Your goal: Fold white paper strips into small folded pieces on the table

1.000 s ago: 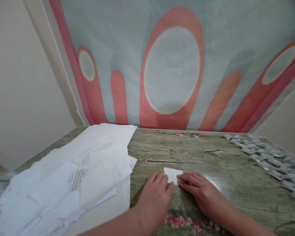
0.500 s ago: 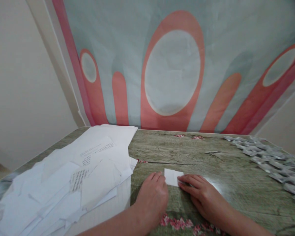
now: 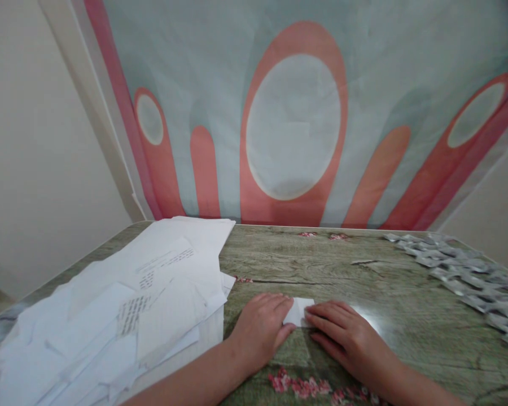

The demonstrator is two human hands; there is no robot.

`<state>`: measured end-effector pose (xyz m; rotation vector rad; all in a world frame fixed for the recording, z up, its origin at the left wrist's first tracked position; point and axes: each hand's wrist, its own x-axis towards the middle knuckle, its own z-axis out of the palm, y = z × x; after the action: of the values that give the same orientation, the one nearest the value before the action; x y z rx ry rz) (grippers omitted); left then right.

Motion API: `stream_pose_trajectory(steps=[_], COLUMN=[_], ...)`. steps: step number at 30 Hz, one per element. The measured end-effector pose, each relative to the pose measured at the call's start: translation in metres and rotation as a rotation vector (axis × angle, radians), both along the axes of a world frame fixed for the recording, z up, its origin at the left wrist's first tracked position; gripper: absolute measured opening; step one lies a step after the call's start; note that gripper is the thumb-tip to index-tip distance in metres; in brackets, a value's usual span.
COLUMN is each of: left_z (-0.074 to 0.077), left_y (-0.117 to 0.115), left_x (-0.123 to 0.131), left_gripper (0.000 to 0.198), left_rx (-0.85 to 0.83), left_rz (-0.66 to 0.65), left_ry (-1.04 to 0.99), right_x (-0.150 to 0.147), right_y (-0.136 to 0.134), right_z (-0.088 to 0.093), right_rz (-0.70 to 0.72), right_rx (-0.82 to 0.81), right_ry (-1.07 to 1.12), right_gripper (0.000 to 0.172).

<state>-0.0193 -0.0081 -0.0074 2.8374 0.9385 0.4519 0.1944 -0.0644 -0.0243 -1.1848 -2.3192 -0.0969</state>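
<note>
Our left fingers (image 3: 275, 304) pinch one side of the small paper (image 3: 300, 309) on the worktop (image 3: 288, 254), maybe to keep it still. Our right fingers (image 3: 328, 316) touch its other side; we cannot tell if they grip. The big pile (image 3: 178, 299) sits left, maybe leaving us room.

A small, white, creased paper (image 3: 299, 313) lies on the wood-grain tabletop (image 3: 288, 259)

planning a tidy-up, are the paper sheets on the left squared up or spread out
Spread out: the paper sheets overlap at different angles, corners jutting out along their right side.
</note>
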Motion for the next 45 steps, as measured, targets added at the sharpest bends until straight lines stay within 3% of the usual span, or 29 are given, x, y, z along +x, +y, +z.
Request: stream_pose_trajectory(steps=[7, 12, 17, 21, 23, 27, 30, 35, 45], left_z=[-0.002, 0.001, 0.008, 0.009, 0.008, 0.006, 0.003, -0.003, -0.005], left_y=[-0.005, -0.008, -0.010, -0.009, -0.006, -0.003, -0.002, 0.000, 0.003], left_x=[0.003, 0.002, 0.001, 0.001, 0.002, 0.007, 0.011, 0.013, 0.012], left_gripper=[0.018, 0.018, 0.021, 0.032, 0.039, 0.030, 0.034, 0.040, 0.038], left_rx=[0.186, 0.250, 0.224, -0.047, -0.258, -0.702, -0.899, -1.002, -1.042], left_rz=[-0.081, -0.158, -0.179, -0.053, 0.032, 0.074, 0.088, 0.163, 0.154], left_ry=[0.098, 0.135, 0.006, -0.247, -0.373, -0.560, -0.704, -0.833, -0.852], right_x=[-0.001, -0.002, 0.000, 0.003, 0.002, -0.004, -0.009, -0.011, -0.011], right_y=[0.000, -0.001, -0.003, -0.005, -0.006, -0.006, -0.006, -0.007, -0.010], right_z=[-0.001, -0.002, 0.000, 0.001, 0.003, 0.009, 0.008, 0.002, 0.003], right_rz=[-0.018, -0.009, -0.023, -0.084, -0.122, -0.187, -0.182, -0.160, -0.126], right_rx=[0.073, 0.094, 0.067, -0.057, -0.215, -0.577, -0.718, -0.732, -0.712], right_ry=[-0.062, -0.078, -0.038, 0.183, 0.353, 0.656, 0.813, 0.835, 0.787], right_gripper=[0.026, 0.024, 0.025, 0.024, 0.021, 0.024, 0.030, 0.037, 0.036])
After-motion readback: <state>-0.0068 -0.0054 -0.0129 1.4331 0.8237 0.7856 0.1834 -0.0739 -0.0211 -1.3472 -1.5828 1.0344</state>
